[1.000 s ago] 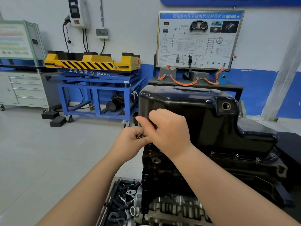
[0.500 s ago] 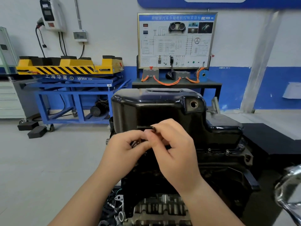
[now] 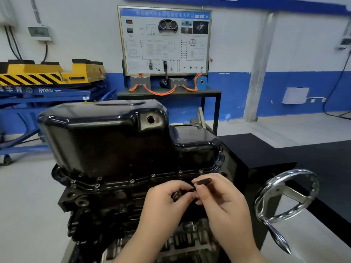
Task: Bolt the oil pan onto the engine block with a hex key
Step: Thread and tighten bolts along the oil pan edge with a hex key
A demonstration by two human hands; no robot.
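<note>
Pinched in right hand (image 3: pixel 222 200) fingers: hex key (image 3: pixel 203 181). Gripped in curled left hand (image 3: pixel 165 204): likely bolts (image 3: pixel 176 195). Bolt to be seated square on key tip before oil pan (image 3: pixel 106 141) flange is approached.

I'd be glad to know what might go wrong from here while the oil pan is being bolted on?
1. The left hand pinches small dark parts, and the fingers of the right hand pinch a dark rod. Both are held over the engine block and its open recesses, so a slip might drop a piece inside.
2. The chrome handwheel stands close beside the right forearm, and an elbow could knock it.
</note>
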